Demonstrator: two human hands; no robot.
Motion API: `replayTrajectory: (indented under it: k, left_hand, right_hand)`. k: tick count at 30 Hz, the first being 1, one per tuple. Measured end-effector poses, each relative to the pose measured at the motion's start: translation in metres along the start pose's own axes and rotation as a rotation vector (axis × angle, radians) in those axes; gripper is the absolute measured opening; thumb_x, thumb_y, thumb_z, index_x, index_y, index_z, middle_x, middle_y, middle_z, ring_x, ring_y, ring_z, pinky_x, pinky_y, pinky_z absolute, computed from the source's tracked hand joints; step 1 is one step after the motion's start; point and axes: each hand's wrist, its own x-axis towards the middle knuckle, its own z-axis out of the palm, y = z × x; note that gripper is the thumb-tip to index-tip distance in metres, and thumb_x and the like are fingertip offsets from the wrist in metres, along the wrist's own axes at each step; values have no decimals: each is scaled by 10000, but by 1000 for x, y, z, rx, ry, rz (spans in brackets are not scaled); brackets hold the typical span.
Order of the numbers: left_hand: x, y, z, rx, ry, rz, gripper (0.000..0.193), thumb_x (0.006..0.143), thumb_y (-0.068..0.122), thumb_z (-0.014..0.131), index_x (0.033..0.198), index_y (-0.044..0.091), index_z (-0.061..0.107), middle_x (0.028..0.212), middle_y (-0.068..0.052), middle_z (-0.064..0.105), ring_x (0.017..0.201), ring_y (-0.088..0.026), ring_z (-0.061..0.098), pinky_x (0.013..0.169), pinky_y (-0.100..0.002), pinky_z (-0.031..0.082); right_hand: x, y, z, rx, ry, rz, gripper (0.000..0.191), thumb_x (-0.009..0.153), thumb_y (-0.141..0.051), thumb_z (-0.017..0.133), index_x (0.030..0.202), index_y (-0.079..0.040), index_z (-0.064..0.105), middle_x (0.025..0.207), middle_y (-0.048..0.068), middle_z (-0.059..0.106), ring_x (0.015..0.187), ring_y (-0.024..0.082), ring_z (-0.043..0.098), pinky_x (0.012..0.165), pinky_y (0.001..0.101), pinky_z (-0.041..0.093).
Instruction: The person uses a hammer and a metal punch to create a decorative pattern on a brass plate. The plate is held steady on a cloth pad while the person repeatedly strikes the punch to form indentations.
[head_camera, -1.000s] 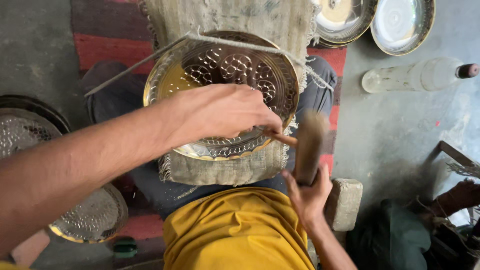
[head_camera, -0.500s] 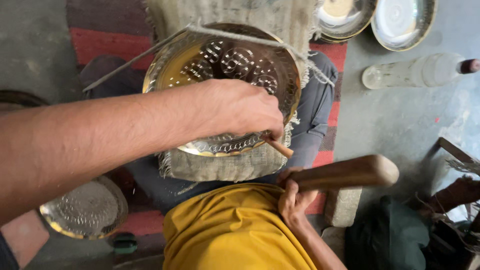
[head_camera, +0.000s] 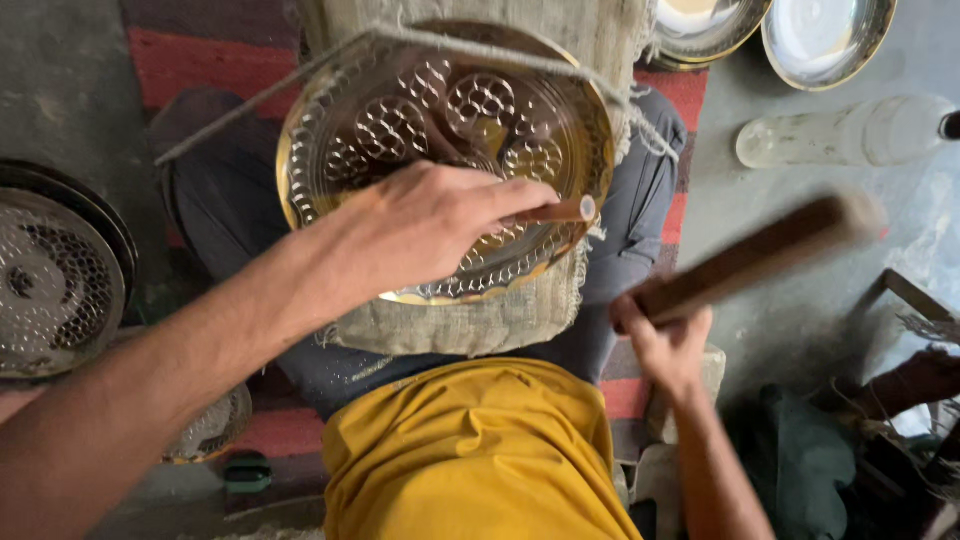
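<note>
Brass plate (head_camera: 400, 130), round, embossed, resting on burlap (head_camera: 470, 320) across my lap, centre. My left hand (head_camera: 420, 235) lies over its near rim, fingers closed around a punch (head_camera: 555, 211) pointing right. My right hand (head_camera: 665, 330) grips a wooden mallet (head_camera: 760, 255), raised right of the punch.

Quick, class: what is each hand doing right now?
Left hand: closed, holding a small punch tool over the brass plate.
Right hand: closed, holding a wooden mallet.
</note>
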Motion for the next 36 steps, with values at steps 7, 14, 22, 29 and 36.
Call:
replayTrajectory:
  k: [7,14,22,29,36]
  left_hand:
    - [6,0,-8,-25,-155,-32,480,904,-95,639,1351,79,642,945,-173,762,777,-260,777,632,-333,660]
    - [2,11,-13,1,-97,-28,465,914,-111,615,1324,103,667,917,-150,774,833,-260,783,707,-365,638]
    - [-26,17,3,-7,83,-144,395,981,-25,652,1358,85,616,1008,-151,761,794,-224,763,620,-300,651]
    - [-52,20,34,3,407,-202,364,1037,32,729,1362,92,576,1146,-139,758,948,-203,775,747,-304,665]
    - [-57,26,40,-97,534,-234,362,1041,7,718,1360,57,554,1109,-114,752,1005,-199,787,835,-299,677]
  right_hand:
    - [24,-33,-15,-178,134,-197,144,999,-33,711,868,4,666,761,87,706,689,144,716,645,295,592]
    - [35,-53,-14,-462,101,-427,166,885,-34,764,904,49,620,731,127,657,630,180,655,611,318,547]
    - [61,-99,-31,-391,-106,-408,118,955,-73,744,914,-30,642,775,113,665,637,172,677,586,313,535]
    - [92,-164,-34,-887,-211,-692,249,926,-113,812,978,25,612,771,154,650,659,262,674,604,380,531]
    - [96,-199,-27,-1198,-289,-882,232,911,-115,850,1053,-13,696,773,149,687,655,269,702,600,370,552]
